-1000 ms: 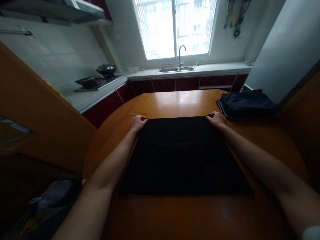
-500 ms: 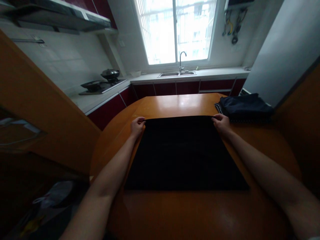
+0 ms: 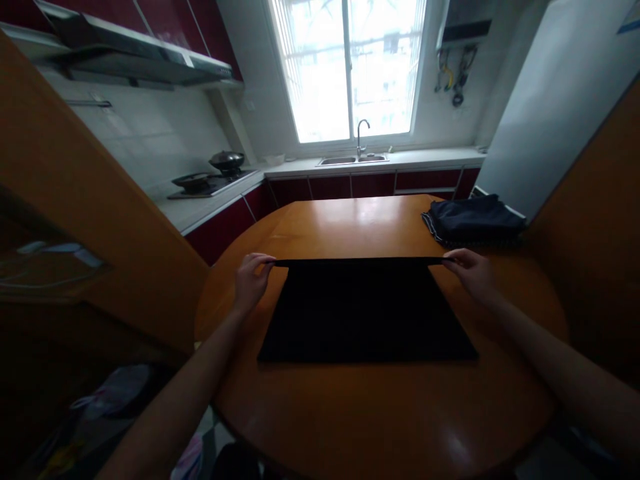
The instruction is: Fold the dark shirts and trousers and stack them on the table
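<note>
A black cloth (image 3: pixel 367 317) lies flat on the wooden table (image 3: pixel 350 413), its far edge lifted and pulled straight between my hands. The left corner of that edge is pinched between the thumb and fingers of my left hand (image 3: pixel 251 280). My right hand (image 3: pixel 470 270) pinches the right corner in the same way. The raised strip reaches wider than the part lying beneath it. Whether the cloth is a garment or a plain piece of fabric cannot be made out.
Folded dark blue cloth (image 3: pixel 473 220) is piled at the table's far right. Beyond the table runs a counter with a sink (image 3: pixel 340 161) and a stove (image 3: pixel 215 183) with pans. A wooden panel (image 3: pixel 100 220) stands at the left, a fridge (image 3: pixel 555 107) at the right.
Both hands have lifted the cloth's far edge and drawn it toward me, and they are farther apart. The camera view has tilted up slightly.
</note>
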`<state>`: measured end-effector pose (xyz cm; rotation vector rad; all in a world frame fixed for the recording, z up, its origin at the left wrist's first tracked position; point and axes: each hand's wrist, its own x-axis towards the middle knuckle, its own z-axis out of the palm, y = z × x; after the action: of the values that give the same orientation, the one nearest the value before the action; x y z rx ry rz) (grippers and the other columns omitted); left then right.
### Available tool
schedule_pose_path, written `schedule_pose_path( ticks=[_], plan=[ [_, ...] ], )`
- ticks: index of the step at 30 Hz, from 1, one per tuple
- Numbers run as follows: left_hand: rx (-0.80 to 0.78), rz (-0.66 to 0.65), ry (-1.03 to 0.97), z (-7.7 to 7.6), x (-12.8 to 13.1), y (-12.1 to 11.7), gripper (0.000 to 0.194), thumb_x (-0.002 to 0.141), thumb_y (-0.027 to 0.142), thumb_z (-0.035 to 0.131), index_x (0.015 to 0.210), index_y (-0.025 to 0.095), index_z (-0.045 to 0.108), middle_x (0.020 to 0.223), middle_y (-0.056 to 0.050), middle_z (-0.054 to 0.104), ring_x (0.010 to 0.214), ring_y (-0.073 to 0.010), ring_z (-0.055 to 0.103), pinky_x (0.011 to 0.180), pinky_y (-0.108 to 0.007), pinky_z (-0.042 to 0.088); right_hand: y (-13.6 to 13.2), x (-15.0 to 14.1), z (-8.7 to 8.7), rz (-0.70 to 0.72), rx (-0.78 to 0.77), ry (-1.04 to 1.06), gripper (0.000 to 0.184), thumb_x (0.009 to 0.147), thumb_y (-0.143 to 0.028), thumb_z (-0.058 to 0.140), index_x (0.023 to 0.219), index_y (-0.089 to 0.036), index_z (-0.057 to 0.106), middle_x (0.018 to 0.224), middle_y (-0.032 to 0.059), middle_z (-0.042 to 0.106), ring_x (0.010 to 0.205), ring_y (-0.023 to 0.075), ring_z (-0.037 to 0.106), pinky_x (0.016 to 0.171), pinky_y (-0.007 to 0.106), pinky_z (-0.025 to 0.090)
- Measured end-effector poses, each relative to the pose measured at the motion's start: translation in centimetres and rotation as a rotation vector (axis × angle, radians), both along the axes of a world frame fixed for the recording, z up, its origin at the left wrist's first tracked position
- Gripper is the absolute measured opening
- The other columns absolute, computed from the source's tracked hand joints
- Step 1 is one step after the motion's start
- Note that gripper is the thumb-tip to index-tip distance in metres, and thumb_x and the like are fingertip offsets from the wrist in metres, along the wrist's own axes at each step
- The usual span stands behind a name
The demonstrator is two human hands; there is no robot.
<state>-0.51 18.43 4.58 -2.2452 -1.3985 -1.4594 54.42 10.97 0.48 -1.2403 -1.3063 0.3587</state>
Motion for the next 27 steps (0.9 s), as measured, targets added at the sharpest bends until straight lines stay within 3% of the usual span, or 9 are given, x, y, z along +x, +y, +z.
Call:
schedule_pose_path(
  ticks=[6, 13, 18, 27],
  plan=[
    [0.045, -0.032, 0.064, 0.3, -2.0, -7.2, 0.017, 0.093, 0.039, 0.064, 0.092, 0.023, 0.071, 0.094, -0.004, 0.069, 0.090, -0.0198, 0.065, 0.085, -0.035, 0.054, -7.6, -0.3, 1.2, 0.144, 0.059, -0.103, 0.026, 0.079, -0.050, 0.079, 0.077, -0.026, 0.070, 0.086, 0.0044, 0.074, 0.084, 0.0240, 0.071, 0.083, 0.040, 0.059],
    [-0.065, -0.074, 0.150, -2.3, -3.5, -14.2, 0.012, 0.094, 0.034, 0.063, 0.093, 0.027, 0.073, 0.093, -0.003, 0.069, 0.087, -0.0208, 0.067, 0.078, -0.034, 0.056, -13.3, 0.9, -0.5, 0.254, -0.029, -0.342, 0.020, 0.088, -0.048, 0.069, 0.083, -0.029, 0.073, 0.098, 0.0068, 0.073, 0.093, 0.0260, 0.070, 0.083, 0.042, 0.060],
    [-0.099, -0.069, 0.200, -2.9, -3.7, -16.0, 0.014, 0.094, 0.032, 0.062, 0.092, 0.027, 0.075, 0.093, -0.005, 0.070, 0.087, -0.0229, 0.068, 0.078, -0.038, 0.057, -14.2, 1.5, -1.3, 0.285, -0.018, -0.447, 0.017, 0.092, -0.042, 0.065, 0.086, -0.029, 0.074, 0.101, 0.0079, 0.072, 0.095, 0.0263, 0.069, 0.081, 0.042, 0.060],
    [-0.196, -0.117, 0.220, -3.5, -4.7, -16.5, 0.017, 0.094, 0.036, 0.060, 0.089, 0.029, 0.075, 0.094, -0.004, 0.073, 0.088, -0.0220, 0.069, 0.079, -0.037, 0.059, -15.3, 1.6, -1.8, 0.333, 0.056, -0.621, 0.016, 0.093, -0.026, 0.063, 0.098, -0.034, 0.075, 0.102, 0.0050, 0.072, 0.100, 0.0267, 0.067, 0.084, 0.044, 0.057]
  ],
)
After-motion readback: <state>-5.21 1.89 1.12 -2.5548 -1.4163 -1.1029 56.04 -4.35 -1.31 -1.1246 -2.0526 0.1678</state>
